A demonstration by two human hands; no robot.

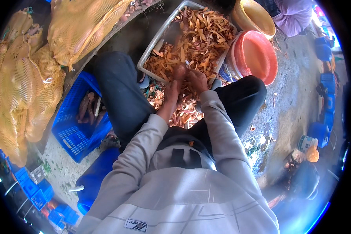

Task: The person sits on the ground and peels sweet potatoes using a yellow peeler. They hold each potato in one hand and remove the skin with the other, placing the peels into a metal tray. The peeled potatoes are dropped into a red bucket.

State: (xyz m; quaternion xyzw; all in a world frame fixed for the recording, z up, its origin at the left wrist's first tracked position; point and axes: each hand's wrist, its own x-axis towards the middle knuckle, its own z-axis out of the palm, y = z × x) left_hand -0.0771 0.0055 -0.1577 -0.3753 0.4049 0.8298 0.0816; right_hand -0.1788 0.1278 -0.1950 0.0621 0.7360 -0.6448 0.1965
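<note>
My left hand (172, 89) is closed round a reddish-brown root tuber (179, 71), held over the near edge of a pale plastic crate (144, 58). Close beside it, my right hand (198, 81) is bent into a grip against the tuber's right side. A small light glint shows by its fingertips, but what it grips is too blurred to name. Brown and orange peelings (206, 33) are heaped in the crate, and more peelings (183, 115) lie on the ground between my knees.
A red bucket (272, 58) and a yellow tub (270, 24) stand right of the crate. At my left is a blue basket (72, 134) holding long brown roots (90, 107). Yellow mesh sacks (17, 89) fill the far left. Another person sits low at right (305, 179).
</note>
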